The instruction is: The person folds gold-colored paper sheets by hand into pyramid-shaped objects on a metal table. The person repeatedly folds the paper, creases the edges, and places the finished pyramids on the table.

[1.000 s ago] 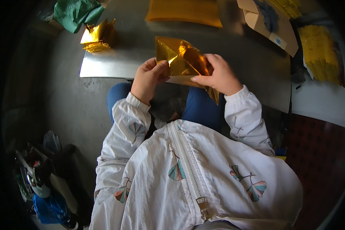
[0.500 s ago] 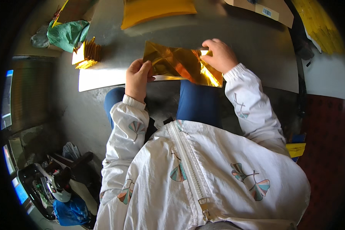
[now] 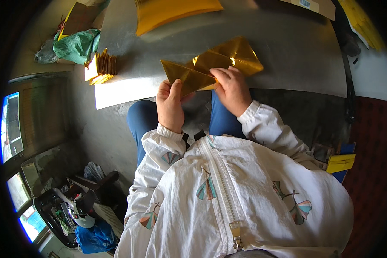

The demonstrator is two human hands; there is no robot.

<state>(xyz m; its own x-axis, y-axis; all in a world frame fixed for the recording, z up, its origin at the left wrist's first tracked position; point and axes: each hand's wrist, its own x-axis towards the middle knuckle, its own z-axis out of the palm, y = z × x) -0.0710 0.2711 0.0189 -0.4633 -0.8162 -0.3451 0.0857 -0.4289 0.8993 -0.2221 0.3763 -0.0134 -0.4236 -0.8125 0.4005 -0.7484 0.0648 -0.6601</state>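
Note:
A shiny gold foil sheet, creased into folds, is held over the near edge of the metal table. My left hand grips its left end, thumb on top and fingers underneath. Near the sheet's middle, my right hand pinches a fold at its lower edge. The sheet's right part fans out beyond the right hand, over the table. At the far side lies a stack of flat gold sheets. A bundle of folded gold pieces stands at the table's left edge.
A green plastic bag sits left of the bundle. Cardboard lies at the far right corner, with yellow material beyond it. At the lower left, a black tray-like container and a blue bag stand near a chair.
My right hand has moved left and down, from the sheet's right end to its middle. The sheet's right part now swings up and away, and its left end is folded to a point.

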